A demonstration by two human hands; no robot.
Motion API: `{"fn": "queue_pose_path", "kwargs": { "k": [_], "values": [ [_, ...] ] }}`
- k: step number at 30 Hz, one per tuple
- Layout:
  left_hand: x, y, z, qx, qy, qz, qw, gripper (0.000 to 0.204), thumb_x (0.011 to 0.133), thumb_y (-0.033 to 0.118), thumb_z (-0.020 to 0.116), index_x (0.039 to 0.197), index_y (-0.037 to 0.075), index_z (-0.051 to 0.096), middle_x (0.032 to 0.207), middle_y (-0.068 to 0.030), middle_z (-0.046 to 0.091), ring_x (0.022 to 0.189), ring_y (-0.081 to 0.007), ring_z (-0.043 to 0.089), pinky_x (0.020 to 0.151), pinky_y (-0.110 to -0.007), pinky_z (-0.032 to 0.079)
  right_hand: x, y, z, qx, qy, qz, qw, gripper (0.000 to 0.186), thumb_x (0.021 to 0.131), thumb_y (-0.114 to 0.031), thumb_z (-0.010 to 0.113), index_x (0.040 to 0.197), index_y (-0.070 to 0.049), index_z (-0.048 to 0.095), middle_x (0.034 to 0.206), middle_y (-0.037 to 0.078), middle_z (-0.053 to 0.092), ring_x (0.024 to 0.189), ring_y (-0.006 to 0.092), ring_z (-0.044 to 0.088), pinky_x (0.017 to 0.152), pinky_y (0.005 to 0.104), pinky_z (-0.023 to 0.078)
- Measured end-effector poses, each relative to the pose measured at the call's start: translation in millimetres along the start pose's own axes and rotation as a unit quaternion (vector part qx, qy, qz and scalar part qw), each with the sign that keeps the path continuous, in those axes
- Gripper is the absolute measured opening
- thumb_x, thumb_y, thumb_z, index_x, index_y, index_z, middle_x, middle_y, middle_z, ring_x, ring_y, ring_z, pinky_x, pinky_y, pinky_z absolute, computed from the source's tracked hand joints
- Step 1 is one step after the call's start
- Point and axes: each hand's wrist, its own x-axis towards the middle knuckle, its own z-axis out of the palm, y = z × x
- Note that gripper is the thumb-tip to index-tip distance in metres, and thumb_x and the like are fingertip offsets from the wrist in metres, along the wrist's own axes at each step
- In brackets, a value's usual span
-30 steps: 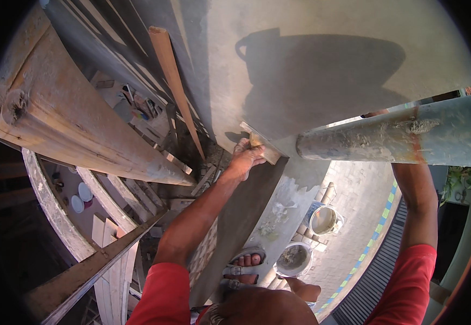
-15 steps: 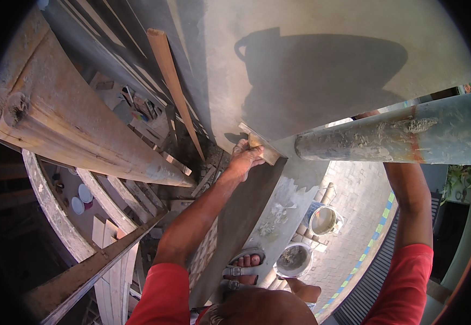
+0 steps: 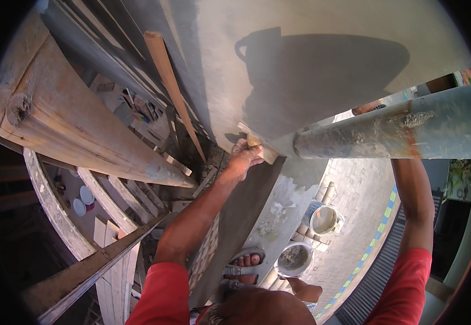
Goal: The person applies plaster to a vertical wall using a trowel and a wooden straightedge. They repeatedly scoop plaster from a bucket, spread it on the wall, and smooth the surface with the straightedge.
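My left hand point(image 3: 244, 157) is closed on a small wooden float point(image 3: 262, 146) with a pale edge, held where the grey wall point(image 3: 322, 65) meets a ledge point(image 3: 277, 200) with a darker band of mortar point(image 3: 235, 216). My right arm reaches up behind the thick grey pipe point(image 3: 365, 132); a bit of what looks like my right hand point(image 3: 364, 109) shows beyond it, its grip unclear. My sandalled feet point(image 3: 244, 260) are on the ledge.
A thick weathered post point(image 3: 84, 130), an upright wooden plank point(image 3: 173, 89) and wooden slats point(image 3: 105, 206) fill the left side. Below right of the ledge, two buckets point(image 3: 322, 219) and bamboo poles point(image 3: 327, 192) sit over paving point(image 3: 354, 189), near a dark grille point(image 3: 371, 281).
My right arm has shifted slightly, and more skin shows beyond the pipe, which sits a little higher in view. My left hand and float stay nearly in place.
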Motion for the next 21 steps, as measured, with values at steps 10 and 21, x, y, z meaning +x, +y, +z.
{"fn": "queue_pose_path", "kwargs": {
  "k": [10, 21],
  "values": [
    [-0.2, -0.4, -2.8, -0.009, 0.001, 0.000, 1.000, 0.028, 0.084, 0.011, 0.067, 0.102, 0.010, 0.046, 0.098, -0.0044, 0.058, 0.088, -0.0173, 0.060, 0.075, -0.035, 0.055, 31.9, -26.9, -5.9, -0.059, -0.017, -0.055, 0.997, 0.012, 0.081, -0.011, 0.062, 0.091, -0.017, 0.066, 0.087, 0.003, 0.064, 0.093, 0.0217, 0.058, 0.079, 0.0387, 0.039],
    [1.7, -2.4, -2.0, -0.024, -0.005, -0.001, 1.000, 0.029, 0.084, 0.009, 0.067, 0.102, 0.009, 0.045, 0.095, -0.0064, 0.057, 0.083, -0.0202, 0.061, 0.079, -0.038, 0.054, 39.3, -36.3, -0.6, -0.051, -0.004, -0.053, 0.997, 0.014, 0.078, -0.008, 0.062, 0.086, -0.018, 0.067, 0.086, 0.002, 0.065, 0.091, 0.0194, 0.060, 0.076, 0.0384, 0.039]
  ]
}}
